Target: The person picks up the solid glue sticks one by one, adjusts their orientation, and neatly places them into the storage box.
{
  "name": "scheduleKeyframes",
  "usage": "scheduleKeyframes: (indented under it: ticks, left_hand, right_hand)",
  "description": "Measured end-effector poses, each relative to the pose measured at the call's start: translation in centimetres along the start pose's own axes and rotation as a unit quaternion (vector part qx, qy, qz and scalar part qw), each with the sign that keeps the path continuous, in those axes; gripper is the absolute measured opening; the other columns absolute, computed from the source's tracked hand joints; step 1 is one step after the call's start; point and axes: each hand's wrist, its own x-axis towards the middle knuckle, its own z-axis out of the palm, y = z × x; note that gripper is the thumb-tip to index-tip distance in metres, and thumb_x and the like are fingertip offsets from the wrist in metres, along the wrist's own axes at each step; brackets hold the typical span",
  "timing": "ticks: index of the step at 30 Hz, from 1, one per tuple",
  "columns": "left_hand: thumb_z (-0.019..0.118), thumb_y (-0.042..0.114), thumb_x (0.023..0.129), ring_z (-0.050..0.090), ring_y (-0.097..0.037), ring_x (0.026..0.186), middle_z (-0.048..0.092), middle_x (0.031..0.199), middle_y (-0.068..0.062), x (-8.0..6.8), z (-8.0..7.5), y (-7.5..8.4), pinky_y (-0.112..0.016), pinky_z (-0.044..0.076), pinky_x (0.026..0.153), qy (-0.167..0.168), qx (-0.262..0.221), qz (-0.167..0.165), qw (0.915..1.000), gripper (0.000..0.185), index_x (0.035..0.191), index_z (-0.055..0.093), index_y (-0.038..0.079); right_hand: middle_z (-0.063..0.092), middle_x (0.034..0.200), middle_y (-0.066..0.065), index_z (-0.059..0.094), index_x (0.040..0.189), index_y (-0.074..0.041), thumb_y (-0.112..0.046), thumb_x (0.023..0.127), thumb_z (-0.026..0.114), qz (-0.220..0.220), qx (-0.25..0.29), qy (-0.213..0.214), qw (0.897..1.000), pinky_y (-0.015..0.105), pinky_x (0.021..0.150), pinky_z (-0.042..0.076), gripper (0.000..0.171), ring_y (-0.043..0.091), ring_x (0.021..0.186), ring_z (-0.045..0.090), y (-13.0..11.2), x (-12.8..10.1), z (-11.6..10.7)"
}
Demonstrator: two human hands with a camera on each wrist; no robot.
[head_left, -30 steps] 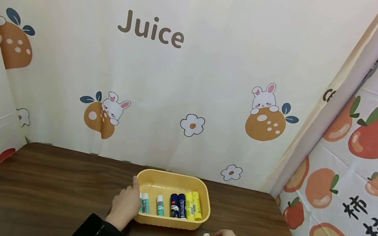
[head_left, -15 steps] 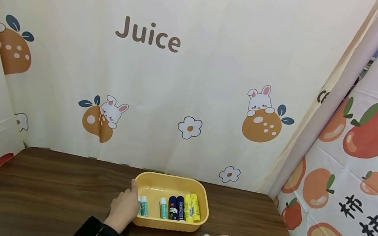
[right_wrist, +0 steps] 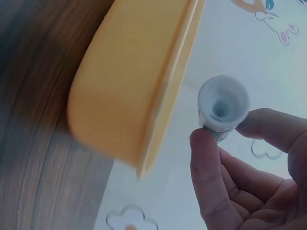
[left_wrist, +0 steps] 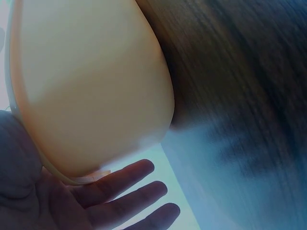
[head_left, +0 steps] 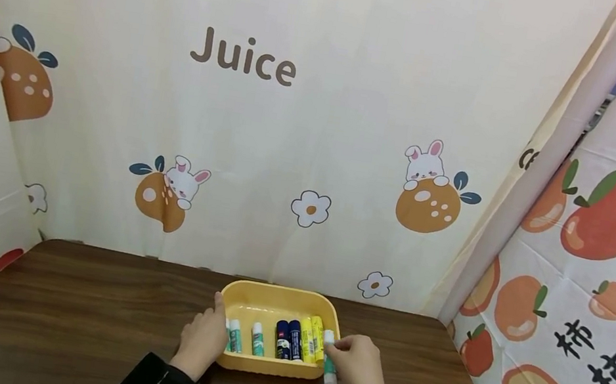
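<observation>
My right hand (head_left: 361, 364) pinches a white-capped, green-labelled glue stick (head_left: 329, 358) between thumb and fingers, just by the right end of a yellow plastic bin (head_left: 258, 365). The right wrist view shows the hollow white end of this glue stick (right_wrist: 223, 101) facing the camera, apart from the bin wall (right_wrist: 120, 86). At the bin's left end rests my left hand (head_left: 202, 337), its index finger stretched along the rim. In the left wrist view its other fingers (left_wrist: 127, 179) extend straight past the bin's outer wall (left_wrist: 96, 96); the thumb's contact is unclear.
Inside the bin lie teal glue sticks (head_left: 258, 340) at the left, two dark blue ones (head_left: 294, 340) in the middle and two yellow ones (head_left: 317, 338) at the right. The bin stands on a dark wooden table (head_left: 117, 309), with a printed curtain (head_left: 255, 144) behind.
My right hand has lifted the glue stick off the table and brought it up and left to the bin. A teal stick inside has shifted slightly. My left hand stays at the rim.
</observation>
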Motion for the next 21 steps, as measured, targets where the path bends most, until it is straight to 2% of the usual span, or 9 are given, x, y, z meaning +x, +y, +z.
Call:
scheduleKeyframes:
  ticks: [5, 12, 16, 21]
  left_hand:
    - [0.050, 0.004, 0.089, 0.057, -0.039, 0.095, 0.058, 0.110, -0.028, -0.1, -0.1, 0.0, -0.053, 0.047, 0.080, 0.000, 0.001, -0.001, 1.0000, 0.063, 0.143, 0.023, -0.010]
    - [0.052, 0.003, 0.087, 0.058, -0.037, 0.090, 0.059, 0.105, -0.026, -0.3, 0.1, 0.0, -0.051, 0.048, 0.075, 0.015, -0.001, 0.007, 0.9999, 0.063, 0.142, 0.025, -0.011]
    - [0.052, 0.002, 0.087, 0.058, -0.035, 0.086, 0.060, 0.102, -0.025, -0.2, 0.1, 0.0, -0.050, 0.048, 0.073, 0.019, -0.005, 0.009, 0.9998, 0.063, 0.142, 0.026, -0.011]
    - [0.052, 0.003, 0.087, 0.058, -0.035, 0.087, 0.060, 0.103, -0.025, 0.0, 0.1, 0.0, -0.051, 0.048, 0.074, 0.017, -0.006, 0.006, 0.9998, 0.063, 0.143, 0.025, -0.011]
  right_hand:
    - [0.066, 0.077, 0.007, 0.072, 0.083, 0.001, -0.019, 0.081, 0.068, -0.025, 0.014, -0.001, 1.000, 0.025, 0.050, 0.048, 0.021, 0.011, 0.059, 0.055, -1.8, 1.4, 2.3]
    - [0.062, 0.064, 0.003, 0.072, 0.072, -0.001, -0.018, 0.080, 0.068, -0.075, 0.016, 0.003, 0.997, 0.023, 0.046, 0.042, 0.019, 0.010, 0.051, 0.051, -3.2, 3.1, 5.3]
    - [0.057, 0.058, 0.001, 0.069, 0.065, -0.002, -0.015, 0.079, 0.069, -0.074, 0.007, 0.007, 0.997, 0.023, 0.045, 0.040, 0.019, 0.010, 0.049, 0.048, -3.5, 3.7, 6.8]
    - [0.034, 0.045, -0.007, 0.048, 0.046, -0.011, -0.011, 0.077, 0.068, -0.059, -0.001, 0.004, 0.998, 0.019, 0.038, 0.030, 0.037, 0.006, 0.038, 0.036, -3.5, 4.2, 8.7]
